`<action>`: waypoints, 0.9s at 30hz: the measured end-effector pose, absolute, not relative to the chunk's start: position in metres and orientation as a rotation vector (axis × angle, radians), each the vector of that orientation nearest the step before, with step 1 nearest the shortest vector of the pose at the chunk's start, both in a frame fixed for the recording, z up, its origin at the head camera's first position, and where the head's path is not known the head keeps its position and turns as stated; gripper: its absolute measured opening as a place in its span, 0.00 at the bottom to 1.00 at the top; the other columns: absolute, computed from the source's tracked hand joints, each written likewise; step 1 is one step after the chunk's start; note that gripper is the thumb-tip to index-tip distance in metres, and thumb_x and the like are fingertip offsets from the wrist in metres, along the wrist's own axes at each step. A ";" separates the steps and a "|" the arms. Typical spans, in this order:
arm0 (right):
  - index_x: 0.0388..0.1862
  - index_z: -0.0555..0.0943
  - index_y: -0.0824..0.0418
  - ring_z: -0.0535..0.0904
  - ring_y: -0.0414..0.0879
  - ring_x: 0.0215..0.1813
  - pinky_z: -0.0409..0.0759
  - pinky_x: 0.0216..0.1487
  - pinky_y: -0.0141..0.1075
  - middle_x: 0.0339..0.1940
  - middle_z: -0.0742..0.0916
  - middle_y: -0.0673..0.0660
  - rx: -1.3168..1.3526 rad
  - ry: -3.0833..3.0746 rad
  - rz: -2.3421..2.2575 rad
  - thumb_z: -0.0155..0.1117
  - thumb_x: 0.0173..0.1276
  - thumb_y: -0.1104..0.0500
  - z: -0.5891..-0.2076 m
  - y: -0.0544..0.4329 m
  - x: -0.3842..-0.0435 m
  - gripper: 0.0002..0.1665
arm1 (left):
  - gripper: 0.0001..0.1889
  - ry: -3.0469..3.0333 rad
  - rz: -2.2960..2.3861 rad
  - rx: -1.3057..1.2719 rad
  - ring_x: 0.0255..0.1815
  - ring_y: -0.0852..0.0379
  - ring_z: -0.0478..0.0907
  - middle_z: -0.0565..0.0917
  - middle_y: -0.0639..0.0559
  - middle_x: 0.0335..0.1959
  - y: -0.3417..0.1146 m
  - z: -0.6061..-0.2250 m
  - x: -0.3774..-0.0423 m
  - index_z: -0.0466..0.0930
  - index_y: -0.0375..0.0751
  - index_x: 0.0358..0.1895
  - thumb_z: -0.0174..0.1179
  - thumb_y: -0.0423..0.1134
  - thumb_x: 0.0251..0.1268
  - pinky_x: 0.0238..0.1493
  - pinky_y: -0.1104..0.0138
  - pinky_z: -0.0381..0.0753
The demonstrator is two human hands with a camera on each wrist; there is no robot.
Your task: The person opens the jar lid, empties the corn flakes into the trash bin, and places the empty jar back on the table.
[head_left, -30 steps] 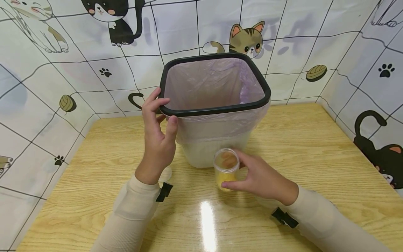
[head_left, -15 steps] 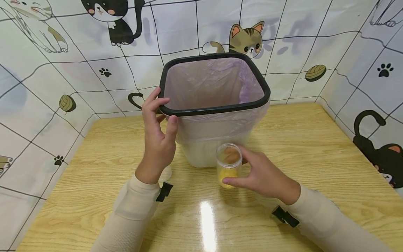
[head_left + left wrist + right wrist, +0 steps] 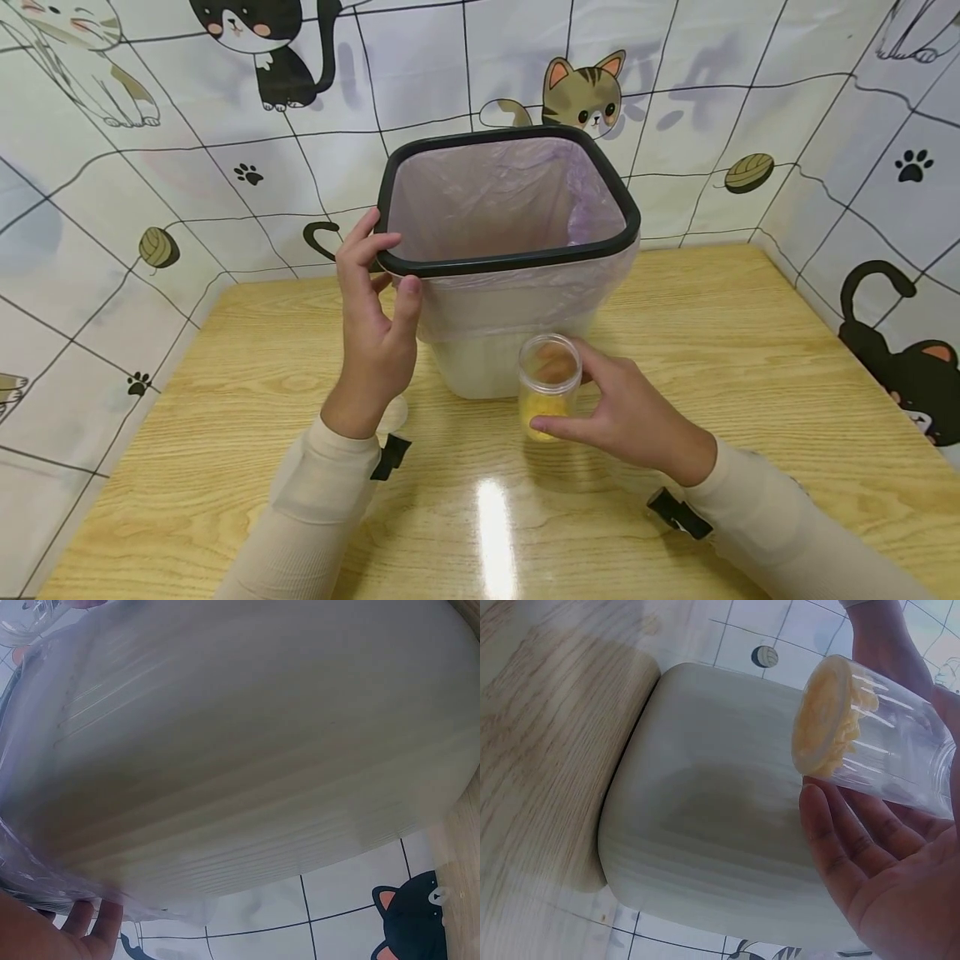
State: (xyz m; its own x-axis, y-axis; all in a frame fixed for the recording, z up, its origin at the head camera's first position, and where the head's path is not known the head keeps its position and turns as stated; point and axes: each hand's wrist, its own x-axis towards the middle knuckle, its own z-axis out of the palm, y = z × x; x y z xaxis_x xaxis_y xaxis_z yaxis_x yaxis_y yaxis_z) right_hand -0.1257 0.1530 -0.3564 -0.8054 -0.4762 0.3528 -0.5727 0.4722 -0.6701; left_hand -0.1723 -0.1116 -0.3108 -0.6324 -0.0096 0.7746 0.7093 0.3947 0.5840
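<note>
A pale trash can (image 3: 480, 367) with a black rim and a thin purple bag liner (image 3: 487, 183) stands on the table. My left hand (image 3: 375, 333) grips the rim at its left front corner, fingertips over the edge and thumb against the front. In my right hand (image 3: 622, 408) is an open clear plastic jar (image 3: 550, 387), held upright before the can's front wall. Yellow pieces (image 3: 841, 731) lie in the bottom of the jar. The right wrist view shows the jar's base raised off the tabletop, with fingers (image 3: 847, 832) along its side.
A round translucent lid (image 3: 393, 414) lies on the wooden table (image 3: 270, 375) beside my left wrist, partly hidden by it. Cat-patterned white sheeting (image 3: 420, 67) closes off the back and both sides.
My right hand has lifted the jar a little, shifting it slightly right and closer to the can. The left hand keeps its grip on the rim.
</note>
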 end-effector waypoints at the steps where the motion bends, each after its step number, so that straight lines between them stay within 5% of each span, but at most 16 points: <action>1: 0.64 0.73 0.52 0.84 0.36 0.48 0.84 0.49 0.38 0.49 0.86 0.43 0.929 -2.587 1.244 0.82 0.52 0.49 -0.356 0.153 -0.126 0.41 | 0.38 -1.940 -1.287 -0.599 0.74 0.55 0.61 0.57 0.47 0.77 -0.112 -0.311 -0.172 0.62 0.35 0.63 0.43 0.69 0.72 0.57 0.49 0.70; 27: 0.61 0.75 0.52 0.84 0.37 0.44 0.84 0.46 0.40 0.45 0.88 0.44 0.918 -2.530 1.192 0.83 0.50 0.51 -0.358 0.154 -0.126 0.40 | 0.36 -1.925 -1.287 -0.622 0.74 0.55 0.61 0.57 0.46 0.77 -0.113 -0.311 -0.174 0.61 0.34 0.63 0.44 0.66 0.74 0.54 0.54 0.69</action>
